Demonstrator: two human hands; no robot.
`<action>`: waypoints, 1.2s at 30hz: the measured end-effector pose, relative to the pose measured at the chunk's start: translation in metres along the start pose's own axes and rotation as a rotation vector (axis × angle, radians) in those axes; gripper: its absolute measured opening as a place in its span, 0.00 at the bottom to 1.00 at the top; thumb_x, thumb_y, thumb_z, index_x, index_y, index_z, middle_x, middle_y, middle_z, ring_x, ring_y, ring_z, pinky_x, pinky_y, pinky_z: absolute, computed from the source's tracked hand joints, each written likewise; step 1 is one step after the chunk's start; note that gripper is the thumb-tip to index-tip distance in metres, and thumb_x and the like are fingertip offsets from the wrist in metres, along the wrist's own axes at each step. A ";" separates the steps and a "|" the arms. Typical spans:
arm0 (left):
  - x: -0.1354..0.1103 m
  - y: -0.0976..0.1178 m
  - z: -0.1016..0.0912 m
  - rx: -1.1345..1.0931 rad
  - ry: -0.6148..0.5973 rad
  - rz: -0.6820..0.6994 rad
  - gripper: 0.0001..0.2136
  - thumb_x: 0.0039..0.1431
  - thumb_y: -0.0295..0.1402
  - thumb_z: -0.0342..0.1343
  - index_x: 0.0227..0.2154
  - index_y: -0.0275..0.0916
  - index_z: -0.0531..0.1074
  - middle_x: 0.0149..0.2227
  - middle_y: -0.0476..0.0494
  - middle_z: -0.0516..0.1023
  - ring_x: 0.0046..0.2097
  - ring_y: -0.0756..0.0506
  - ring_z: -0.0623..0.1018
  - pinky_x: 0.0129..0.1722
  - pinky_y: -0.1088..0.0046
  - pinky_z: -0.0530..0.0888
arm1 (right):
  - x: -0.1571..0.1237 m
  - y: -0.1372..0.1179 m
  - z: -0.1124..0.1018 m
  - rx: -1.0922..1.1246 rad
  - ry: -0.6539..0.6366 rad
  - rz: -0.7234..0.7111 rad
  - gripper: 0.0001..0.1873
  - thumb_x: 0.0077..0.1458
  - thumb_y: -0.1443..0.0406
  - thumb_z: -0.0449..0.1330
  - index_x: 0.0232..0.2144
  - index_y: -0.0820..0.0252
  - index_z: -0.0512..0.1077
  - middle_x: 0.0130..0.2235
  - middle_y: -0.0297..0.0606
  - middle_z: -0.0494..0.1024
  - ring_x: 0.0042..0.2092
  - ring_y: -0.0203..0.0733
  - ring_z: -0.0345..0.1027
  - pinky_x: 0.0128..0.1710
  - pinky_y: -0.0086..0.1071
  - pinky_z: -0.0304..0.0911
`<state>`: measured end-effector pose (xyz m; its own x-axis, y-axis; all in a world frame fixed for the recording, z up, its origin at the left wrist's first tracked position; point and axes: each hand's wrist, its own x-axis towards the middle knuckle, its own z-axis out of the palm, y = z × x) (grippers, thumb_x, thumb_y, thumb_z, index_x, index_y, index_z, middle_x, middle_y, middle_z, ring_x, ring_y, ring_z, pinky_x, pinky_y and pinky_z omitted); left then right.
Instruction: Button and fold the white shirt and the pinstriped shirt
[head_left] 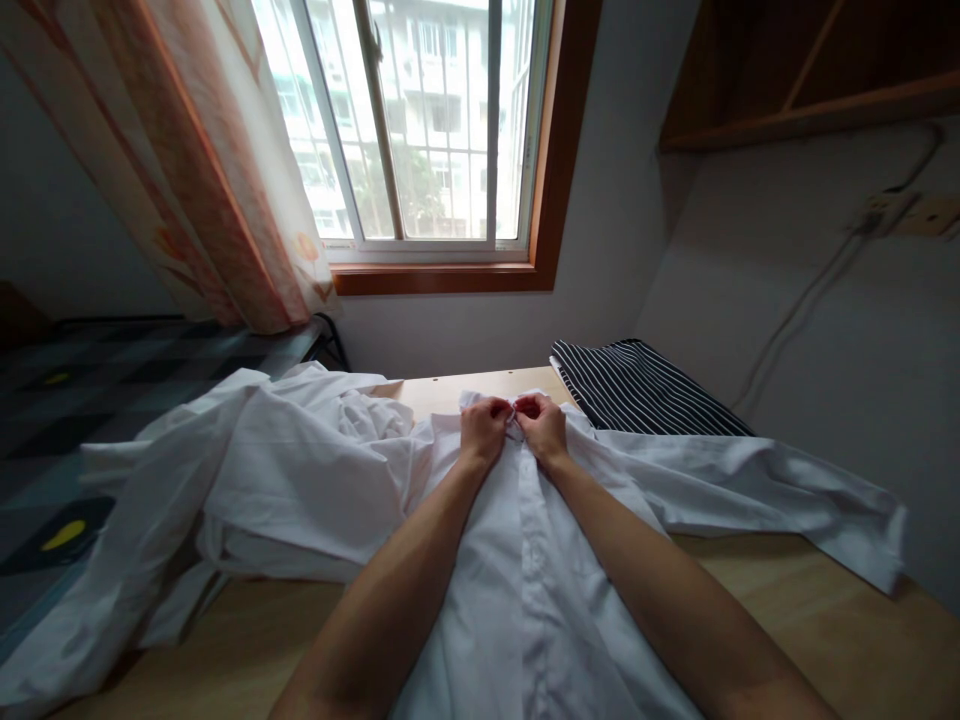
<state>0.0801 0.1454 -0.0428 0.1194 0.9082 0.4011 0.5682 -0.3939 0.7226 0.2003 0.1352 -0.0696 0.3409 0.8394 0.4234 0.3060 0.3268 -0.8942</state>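
Observation:
A white button-up shirt (pixel 487 590) lies front up on the wooden table (pixel 847 640), its collar at the far end and one sleeve stretched out to the right. At the collar, my left hand (pixel 485 428) pinches the fabric with its fingertips. Close beside it, my right hand (pixel 541 425) pinches the collar's other side, the fingertips of both hands almost meeting. Whether a button is between the fingers is too small to tell. The button placket runs down from my hands toward me, between my forearms.
Other white garments (pixel 300 480) lie heaped at the left, hanging over the table's edge. A folded black-and-white striped cloth (pixel 645 390) is at the back right. Beyond stand a window (pixel 427 130) and a curtain (pixel 202 170); a checked bed (pixel 150 370) is at the left.

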 end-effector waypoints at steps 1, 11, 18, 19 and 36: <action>0.000 0.001 0.000 -0.033 0.020 -0.025 0.06 0.55 0.26 0.56 0.31 0.38 0.79 0.33 0.45 0.82 0.35 0.47 0.79 0.41 0.73 0.71 | -0.001 -0.002 0.000 -0.053 0.009 -0.022 0.05 0.44 0.68 0.60 0.29 0.58 0.72 0.30 0.35 0.79 0.33 0.42 0.74 0.39 0.35 0.68; 0.001 -0.002 0.004 -0.166 0.067 -0.122 0.04 0.50 0.28 0.58 0.29 0.36 0.76 0.29 0.45 0.80 0.31 0.47 0.78 0.35 0.73 0.72 | -0.007 -0.011 0.000 -0.354 0.005 -0.147 0.01 0.50 0.68 0.60 0.28 0.57 0.70 0.29 0.35 0.78 0.32 0.42 0.72 0.38 0.34 0.65; 0.003 -0.008 0.008 -0.235 0.084 -0.101 0.04 0.48 0.24 0.57 0.29 0.37 0.73 0.26 0.47 0.79 0.28 0.48 0.77 0.31 0.75 0.70 | -0.007 -0.011 0.001 -0.291 0.020 -0.117 0.02 0.49 0.66 0.61 0.28 0.56 0.70 0.28 0.34 0.77 0.31 0.41 0.71 0.38 0.34 0.64; 0.003 -0.009 0.008 -0.246 0.083 -0.095 0.03 0.49 0.25 0.57 0.29 0.38 0.72 0.26 0.47 0.78 0.28 0.48 0.76 0.30 0.75 0.70 | -0.006 -0.009 0.001 -0.243 0.028 -0.088 0.03 0.48 0.66 0.61 0.28 0.56 0.70 0.28 0.34 0.77 0.31 0.41 0.71 0.37 0.34 0.65; 0.003 -0.012 0.006 0.076 0.029 0.092 0.07 0.58 0.23 0.49 0.31 0.39 0.70 0.32 0.43 0.76 0.35 0.45 0.74 0.37 0.71 0.67 | 0.013 0.010 0.004 0.441 0.007 0.362 0.19 0.39 0.68 0.63 0.30 0.55 0.56 0.25 0.25 0.71 0.25 0.33 0.65 0.26 0.27 0.62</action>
<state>0.0782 0.1540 -0.0537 0.1509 0.8640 0.4803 0.6163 -0.4621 0.6377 0.2040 0.1515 -0.0741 0.3616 0.9291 0.0779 -0.2313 0.1704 -0.9578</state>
